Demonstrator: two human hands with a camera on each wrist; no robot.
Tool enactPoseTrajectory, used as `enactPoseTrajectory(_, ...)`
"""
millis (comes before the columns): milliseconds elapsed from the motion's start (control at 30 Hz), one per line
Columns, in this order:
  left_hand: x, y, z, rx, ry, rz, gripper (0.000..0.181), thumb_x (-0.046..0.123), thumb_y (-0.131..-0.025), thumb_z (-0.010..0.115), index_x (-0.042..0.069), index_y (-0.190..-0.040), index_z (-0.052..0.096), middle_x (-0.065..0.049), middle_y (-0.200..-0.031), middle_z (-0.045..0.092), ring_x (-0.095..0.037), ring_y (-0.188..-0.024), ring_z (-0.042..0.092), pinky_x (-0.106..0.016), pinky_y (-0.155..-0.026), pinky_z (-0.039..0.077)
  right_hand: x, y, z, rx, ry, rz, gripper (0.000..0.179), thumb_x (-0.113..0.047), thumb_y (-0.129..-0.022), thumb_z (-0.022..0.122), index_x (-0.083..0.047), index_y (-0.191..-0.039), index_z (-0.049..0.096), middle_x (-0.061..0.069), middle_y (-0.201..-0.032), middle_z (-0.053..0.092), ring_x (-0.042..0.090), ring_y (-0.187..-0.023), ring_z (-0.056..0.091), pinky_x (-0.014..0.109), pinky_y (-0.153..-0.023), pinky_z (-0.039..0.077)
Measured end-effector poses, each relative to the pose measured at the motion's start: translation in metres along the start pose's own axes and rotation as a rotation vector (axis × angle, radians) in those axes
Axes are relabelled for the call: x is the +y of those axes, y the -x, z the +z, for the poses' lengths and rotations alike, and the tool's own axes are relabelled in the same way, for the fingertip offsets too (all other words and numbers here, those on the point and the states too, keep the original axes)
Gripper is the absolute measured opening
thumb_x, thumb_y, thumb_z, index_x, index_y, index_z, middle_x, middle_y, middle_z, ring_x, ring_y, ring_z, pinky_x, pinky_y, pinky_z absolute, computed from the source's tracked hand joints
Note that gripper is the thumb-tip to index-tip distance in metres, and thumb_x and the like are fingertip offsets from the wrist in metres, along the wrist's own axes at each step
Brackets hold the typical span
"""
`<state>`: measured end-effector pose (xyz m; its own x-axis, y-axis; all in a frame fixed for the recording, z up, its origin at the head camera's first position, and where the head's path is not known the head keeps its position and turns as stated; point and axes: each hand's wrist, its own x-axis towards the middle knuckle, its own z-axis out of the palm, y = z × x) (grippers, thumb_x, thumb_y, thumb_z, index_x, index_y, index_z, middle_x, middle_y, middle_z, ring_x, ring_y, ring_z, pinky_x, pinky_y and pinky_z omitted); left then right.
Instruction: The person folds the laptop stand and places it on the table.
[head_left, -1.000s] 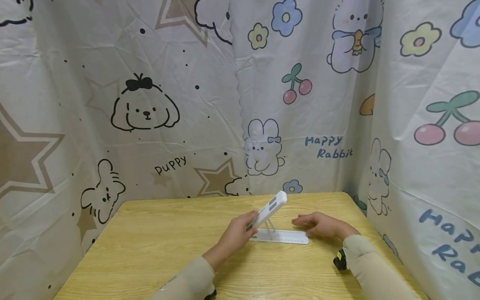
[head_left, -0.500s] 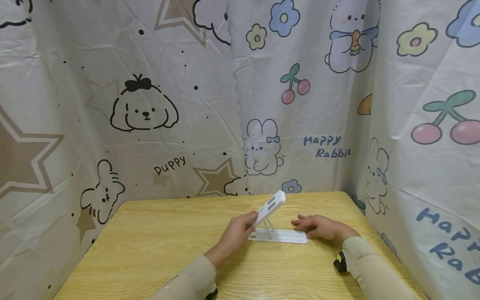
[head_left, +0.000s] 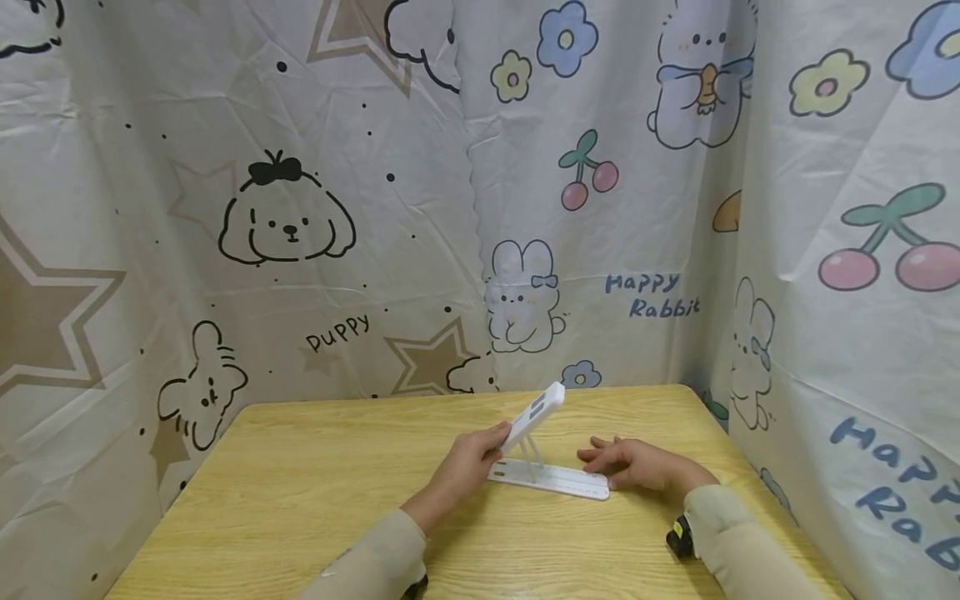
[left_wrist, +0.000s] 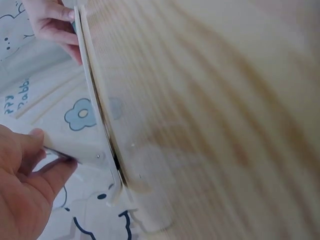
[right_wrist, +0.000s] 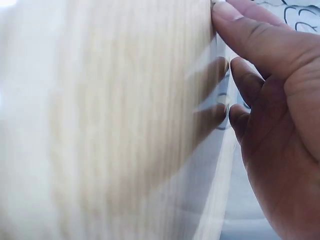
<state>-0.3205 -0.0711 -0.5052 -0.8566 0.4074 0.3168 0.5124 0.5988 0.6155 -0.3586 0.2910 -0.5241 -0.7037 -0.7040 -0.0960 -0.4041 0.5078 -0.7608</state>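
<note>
A white folding stand stands on the table; its flat base (head_left: 551, 481) has ruler-like marks along it. Thin legs prop its panel (head_left: 538, 412) at a slant, with grey rectangles on the upper face. My left hand (head_left: 459, 468) pinches the panel's lower left end between thumb and fingers. In the left wrist view that hand (left_wrist: 22, 187) holds the thin panel edge (left_wrist: 61, 153), beside the base seen edge-on. My right hand (head_left: 641, 463) has its thumb and forefinger at the base's right end, its other fingers on the tabletop behind.
The wood-grain table (head_left: 315, 475) reaches back to a printed curtain (head_left: 420, 250) along its far side. Another curtain fold (head_left: 847, 350) hangs along the right edge. A black wrist device (head_left: 679, 537) sits by the right sleeve.
The base has turned slightly, its right end swinging toward me. The panel has shifted a little left and shows more edge-on. My right hand has moved slightly nearer along with the base.
</note>
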Motion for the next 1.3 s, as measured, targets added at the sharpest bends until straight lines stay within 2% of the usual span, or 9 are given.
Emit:
enactPoseTrajectory(167, -0.006, 0.000, -0.006, -0.017, -0.035, 0.057, 0.053, 0.001, -0.097, 0.067, 0.011, -0.147, 0.055, -0.001, -0.150, 0.054, -0.025, -0.134, 0.057, -0.039, -0.106, 0.053, -0.008, 0.001, 0.006, 0.004, 0.011, -0.003, 0.035, -0.016, -0.091, 0.073, -0.021, -0.125, 0.074, 0.008, -0.158, 0.046, 0.048, -0.155, 0.010, 0.074, -0.117, -0.009)
enactPoseTrajectory(367, -0.011, 0.000, -0.014, -0.049, -0.025, 0.093, 0.054, -0.003, -0.095, 0.067, 0.007, -0.146, 0.055, -0.006, -0.149, 0.054, -0.027, -0.133, 0.058, -0.039, -0.104, 0.054, -0.014, 0.001, 0.013, 0.007, 0.004, 0.007, 0.035, -0.017, -0.088, 0.076, -0.021, -0.123, 0.075, 0.006, -0.156, 0.050, 0.046, -0.155, 0.011, 0.074, -0.118, -0.008)
enactPoseTrajectory(567, -0.021, 0.001, -0.019, -0.085, -0.038, 0.142, 0.057, -0.002, -0.094, 0.069, 0.012, -0.148, 0.054, -0.007, -0.150, 0.054, -0.025, -0.133, 0.058, -0.036, -0.104, 0.054, -0.021, 0.001, 0.023, -0.006, 0.025, 0.034, 0.037, -0.020, -0.087, 0.078, -0.027, -0.123, 0.076, 0.000, -0.156, 0.050, 0.045, -0.155, 0.010, 0.074, -0.118, -0.007)
enactPoseTrajectory(700, -0.028, 0.001, -0.023, -0.114, -0.012, 0.144, 0.057, 0.000, -0.096, 0.067, 0.017, -0.149, 0.053, -0.004, -0.151, 0.052, -0.022, -0.134, 0.057, -0.035, -0.104, 0.054, -0.027, 0.000, 0.030, -0.011, 0.061, 0.011, 0.039, -0.023, -0.085, 0.080, -0.028, -0.123, 0.075, -0.002, -0.155, 0.052, 0.044, -0.155, 0.015, 0.074, -0.119, -0.004)
enactPoseTrajectory(933, -0.035, 0.002, -0.028, -0.093, -0.011, 0.185, 0.055, -0.003, -0.096, 0.066, 0.017, -0.146, 0.057, -0.003, -0.146, 0.058, -0.024, -0.129, 0.061, -0.036, -0.101, 0.056, -0.038, -0.004, 0.042, -0.023, 0.123, -0.020, 0.044, -0.024, -0.084, 0.082, -0.030, -0.126, 0.073, -0.008, -0.154, 0.052, 0.036, -0.155, 0.022, 0.070, -0.122, 0.002)
enactPoseTrajectory(1167, -0.037, 0.003, -0.029, -0.090, 0.023, 0.148, 0.054, -0.005, -0.094, 0.068, 0.016, -0.144, 0.059, -0.003, -0.142, 0.062, -0.023, -0.127, 0.062, -0.036, -0.099, 0.057, -0.047, -0.005, 0.047, -0.023, 0.128, -0.007, 0.047, -0.020, -0.082, 0.083, -0.028, -0.126, 0.073, -0.008, -0.153, 0.053, 0.035, -0.155, 0.023, 0.067, -0.124, 0.004)
enactPoseTrajectory(1300, -0.036, 0.004, -0.028, -0.089, 0.076, 0.102, 0.054, -0.006, -0.093, 0.068, 0.017, -0.142, 0.062, -0.002, -0.142, 0.062, -0.024, -0.127, 0.062, -0.034, -0.097, 0.058, -0.049, -0.004, 0.043, -0.036, 0.125, -0.015, 0.049, -0.021, -0.084, 0.081, -0.025, -0.132, 0.070, -0.006, -0.156, 0.050, 0.036, -0.156, 0.022, 0.067, -0.124, 0.002)
